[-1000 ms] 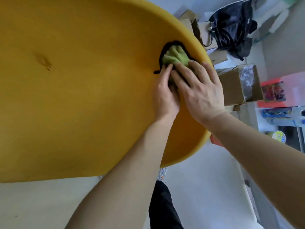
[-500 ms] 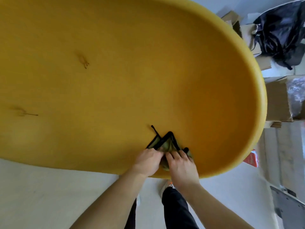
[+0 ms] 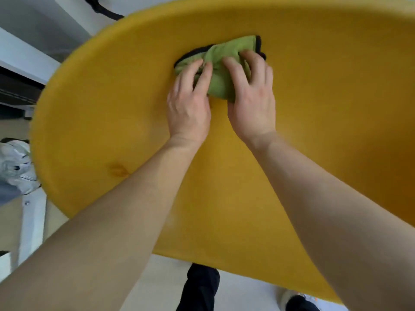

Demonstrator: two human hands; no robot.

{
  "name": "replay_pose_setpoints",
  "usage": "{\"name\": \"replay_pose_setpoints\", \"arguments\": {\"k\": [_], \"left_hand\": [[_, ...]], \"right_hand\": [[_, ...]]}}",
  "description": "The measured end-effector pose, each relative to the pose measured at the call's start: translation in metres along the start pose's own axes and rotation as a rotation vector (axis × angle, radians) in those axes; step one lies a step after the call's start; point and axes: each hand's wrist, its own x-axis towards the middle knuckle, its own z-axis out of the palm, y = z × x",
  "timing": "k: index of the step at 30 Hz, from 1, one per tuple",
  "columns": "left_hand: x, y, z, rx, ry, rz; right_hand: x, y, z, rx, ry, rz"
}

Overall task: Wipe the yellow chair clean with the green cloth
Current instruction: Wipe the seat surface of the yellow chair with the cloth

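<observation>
The yellow chair (image 3: 314, 122) fills most of the head view as a broad curved surface. A bunched green cloth (image 3: 226, 57) with a black edge lies on it near the upper middle. My left hand (image 3: 188, 102) presses on the cloth's left part with curled fingers. My right hand (image 3: 251, 97) grips the cloth's right part, fingers dug into the folds. Both forearms reach in from the bottom of the view. A brownish mark (image 3: 118, 170) shows on the chair at the lower left.
A white shoe (image 3: 15, 167) of another person is at the left edge, beside a white frame leg (image 3: 31, 223). My dark trouser leg (image 3: 199, 286) and shoe (image 3: 298, 300) stand on the pale floor below the chair rim.
The view swung left over the chair. Both hands and the cloth went from the chair's near edge to a spot further in, and the cloth is more spread out.
</observation>
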Motion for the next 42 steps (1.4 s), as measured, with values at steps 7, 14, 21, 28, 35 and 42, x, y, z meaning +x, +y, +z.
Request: {"name": "replay_pose_setpoints", "arguments": {"k": [7, 14, 21, 28, 35, 42], "left_hand": [[-0.081, -0.101, 0.067, 0.23, -0.345, 0.272], [-0.144, -0.103, 0.05, 0.102, -0.79, 0.415], [0.016, -0.094, 0.039, 0.222, -0.156, 0.225], [-0.11, -0.097, 0.058, 0.155, -0.52, 0.269], [-0.188, -0.079, 0.034, -0.108, -0.975, 0.019], [-0.159, -0.102, -0.046, -0.108, -0.575, -0.068]], "right_hand": [[-0.103, 0.016, 0.121, -0.244, -0.391, -0.095], [-0.186, 0.016, 0.108, -0.287, -0.653, -0.166], [0.007, -0.019, 0.108, -0.397, -0.022, -0.075], [-0.137, -0.006, 0.122, -0.213, -0.51, 0.099], [-0.256, -0.022, 0.088, -0.191, -0.837, 0.295], [-0.216, -0.094, 0.114, 0.274, -0.757, 0.873]]}}
